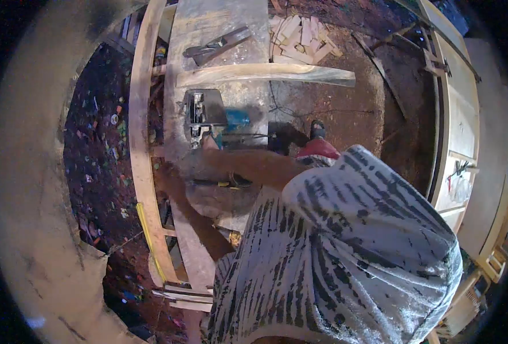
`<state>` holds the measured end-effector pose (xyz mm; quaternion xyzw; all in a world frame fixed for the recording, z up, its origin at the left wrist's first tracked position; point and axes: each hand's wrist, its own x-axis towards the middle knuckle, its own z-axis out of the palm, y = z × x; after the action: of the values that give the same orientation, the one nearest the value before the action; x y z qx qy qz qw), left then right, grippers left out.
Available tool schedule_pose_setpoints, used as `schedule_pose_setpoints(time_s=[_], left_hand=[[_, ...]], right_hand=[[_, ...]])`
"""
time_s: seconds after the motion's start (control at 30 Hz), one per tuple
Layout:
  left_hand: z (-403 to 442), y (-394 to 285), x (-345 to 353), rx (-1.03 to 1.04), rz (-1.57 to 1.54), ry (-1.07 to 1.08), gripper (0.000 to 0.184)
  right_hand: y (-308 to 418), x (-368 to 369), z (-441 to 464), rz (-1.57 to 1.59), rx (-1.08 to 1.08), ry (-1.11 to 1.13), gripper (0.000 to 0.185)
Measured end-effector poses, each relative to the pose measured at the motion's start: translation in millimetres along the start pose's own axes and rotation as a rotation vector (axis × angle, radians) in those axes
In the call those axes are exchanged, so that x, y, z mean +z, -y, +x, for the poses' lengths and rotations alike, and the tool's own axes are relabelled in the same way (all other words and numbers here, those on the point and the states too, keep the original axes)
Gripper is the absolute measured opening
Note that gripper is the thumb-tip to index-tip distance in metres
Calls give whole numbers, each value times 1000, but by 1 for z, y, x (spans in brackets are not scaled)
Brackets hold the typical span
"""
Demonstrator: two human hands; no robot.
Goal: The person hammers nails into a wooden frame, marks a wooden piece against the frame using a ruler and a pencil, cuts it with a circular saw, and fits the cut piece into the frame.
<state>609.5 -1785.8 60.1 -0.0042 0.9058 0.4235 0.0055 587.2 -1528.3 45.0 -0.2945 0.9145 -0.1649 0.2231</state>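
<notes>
A power tool (205, 109) with a dark flat base and a teal body lies base-up on the worn workbench (219, 49). My right hand (207, 152) is at the tool's near end, one finger against its metal part; the other fingers are hard to make out. Further left, my left hand (169, 176) rests by the inner edge of a long pale beam (141, 126), in shadow, its fingers blurred. Beyond the tool, a pale wooden board (265, 73) lies across the bench and overhangs its right side.
A dark hand plane (218, 47) sits at the bench's far end. Cut wood pieces (303, 37) are piled on the ground behind. A yellow strip (149, 241) lies along the beam. Wooden frames (460, 114) stand at the right. A sandalled foot (317, 129) shows beside the bench.
</notes>
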Motion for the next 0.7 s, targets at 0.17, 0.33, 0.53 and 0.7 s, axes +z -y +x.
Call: schedule_pose_setpoints(time_s=[0.17,0.33,0.53,0.7], left_hand=[[86,-44,-14,126,-127,-326,24],[217,-73,76,356,174,-80,32],[326,-62,187,527,501,-298,32],[400,64,264,431,703,-260,29]], right_hand=[[-29,-43,-40,-10,206,120,27],[-67,-158,-139,241,468,-28,30],[-83,-118,-216,613,823,-569,41],[-82,-87,-213,903,914,-852,33]])
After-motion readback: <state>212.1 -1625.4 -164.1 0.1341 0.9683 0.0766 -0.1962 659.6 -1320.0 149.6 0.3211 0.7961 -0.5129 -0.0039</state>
